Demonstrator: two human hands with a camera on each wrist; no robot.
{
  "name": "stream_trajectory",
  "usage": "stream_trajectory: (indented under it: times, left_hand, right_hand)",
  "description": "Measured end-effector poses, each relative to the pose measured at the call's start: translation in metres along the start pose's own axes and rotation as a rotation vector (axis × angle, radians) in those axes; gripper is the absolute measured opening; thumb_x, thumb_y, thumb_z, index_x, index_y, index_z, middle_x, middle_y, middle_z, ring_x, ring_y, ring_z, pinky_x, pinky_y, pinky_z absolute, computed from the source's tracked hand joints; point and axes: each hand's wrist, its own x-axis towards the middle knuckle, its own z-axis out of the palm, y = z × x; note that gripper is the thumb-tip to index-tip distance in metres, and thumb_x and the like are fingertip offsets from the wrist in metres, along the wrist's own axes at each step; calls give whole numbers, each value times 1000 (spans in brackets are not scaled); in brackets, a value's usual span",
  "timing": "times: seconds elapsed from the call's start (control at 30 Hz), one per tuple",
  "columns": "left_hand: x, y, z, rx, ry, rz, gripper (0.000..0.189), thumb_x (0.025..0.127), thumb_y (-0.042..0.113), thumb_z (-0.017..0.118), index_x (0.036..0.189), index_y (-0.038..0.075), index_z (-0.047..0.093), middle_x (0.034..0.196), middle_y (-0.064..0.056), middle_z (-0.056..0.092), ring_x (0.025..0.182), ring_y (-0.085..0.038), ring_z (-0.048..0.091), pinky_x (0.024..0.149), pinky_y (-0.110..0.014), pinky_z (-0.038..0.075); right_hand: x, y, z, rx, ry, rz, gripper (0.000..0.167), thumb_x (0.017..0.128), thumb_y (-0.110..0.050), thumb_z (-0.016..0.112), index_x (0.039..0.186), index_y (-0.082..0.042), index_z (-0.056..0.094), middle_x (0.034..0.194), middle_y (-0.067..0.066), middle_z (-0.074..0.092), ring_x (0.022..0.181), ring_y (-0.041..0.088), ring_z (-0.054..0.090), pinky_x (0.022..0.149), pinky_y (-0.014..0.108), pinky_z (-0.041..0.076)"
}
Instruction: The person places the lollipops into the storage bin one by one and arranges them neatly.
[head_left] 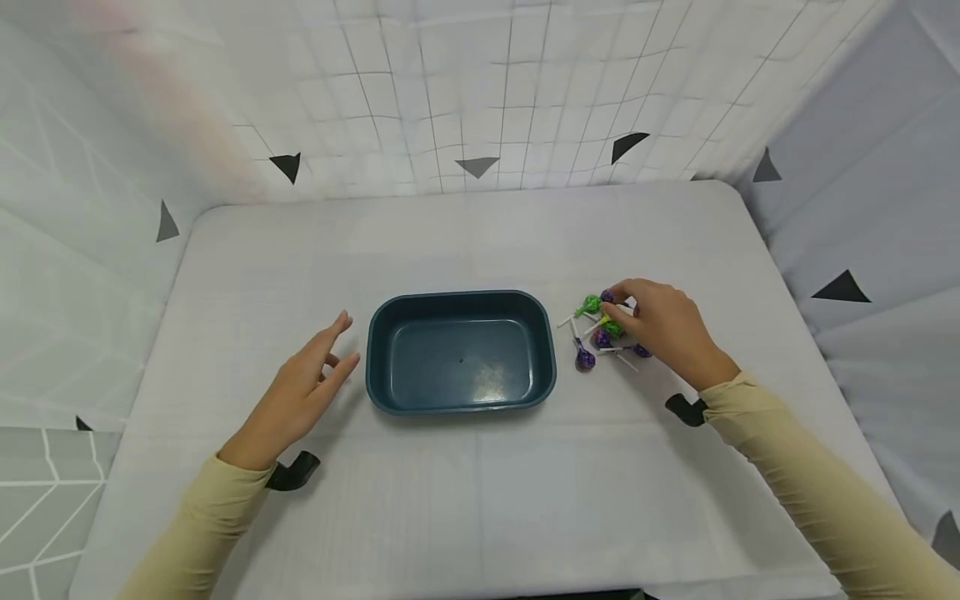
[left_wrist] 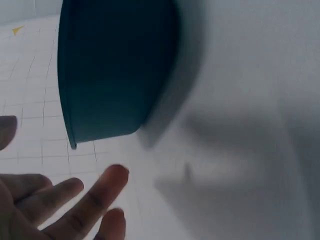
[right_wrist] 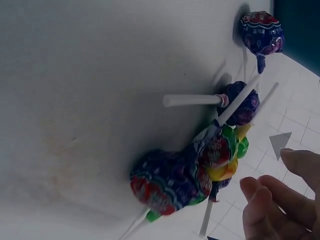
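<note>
Several wrapped lollipops with white sticks lie in a loose pile right of the tub; among them are a green lollipop [head_left: 592, 304] and a purple lollipop [head_left: 585, 359]. My right hand [head_left: 660, 321] reaches over the pile's far right side, thumb and fingers apart. In the right wrist view a purple lollipop [right_wrist: 165, 180] is closest to the camera, and nothing shows between the fingertips [right_wrist: 259, 200]. The dark teal tub [head_left: 460, 408] holds nothing. Left of it, my left hand [head_left: 296, 387] hovers with fingers spread; the left wrist view shows those fingers [left_wrist: 92, 202] apart from the tub's wall [left_wrist: 105, 115].
A white cloth covers the table [head_left: 420, 500]. Behind it hangs a white curtain [head_left: 480, 100] with grid lines and dark triangles, and more cloth [head_left: 885, 208] hangs on the right. Each wrist carries a black camera mount [head_left: 294, 472].
</note>
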Motion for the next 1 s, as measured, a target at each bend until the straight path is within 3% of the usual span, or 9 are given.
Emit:
stream_trajectory:
  times: [0.17,0.3,0.53,0.73,1.0]
  left_hand:
    - [1,2,5,-12,-21,85,58,113,31,44,166,19,25,154,-8,52,109,-24,66,82,-41,53]
    - [1,1,8,-16,-31,83,55,113,31,44,165,22,28,140,-4,61,106,-21,66,76,-35,51]
    - [0,0,13,-34,-47,92,55,113,30,44,165,21,30,133,-5,65,102,-18,65,75,-32,51]
    - [0,1,15,-29,-48,86,55,113,31,44,165,18,30,130,-7,66,99,-17,64,75,-31,50]
    - [0,1,17,-37,-38,100,56,113,28,46,165,15,29,145,-11,61,107,-22,68,82,-39,54]
  right_hand:
    - [9,-4,9,-24,-40,21,27,99,-29,72,113,-7,75,109,12,77,83,28,69,64,44,54]
    - [14,-5,14,-58,-37,21,29,99,-29,72,113,-5,75,108,14,78,91,33,73,68,48,57]
    - [19,-6,20,-75,-56,13,30,99,-31,72,110,-3,76,104,15,79,83,32,74,64,45,58]
    - [21,-6,22,-54,-48,5,31,99,-30,73,112,-2,74,102,16,79,81,32,74,63,45,57]
    - [26,-6,27,-2,-65,-6,32,99,-28,73,117,-1,72,107,18,78,91,33,75,75,50,59]
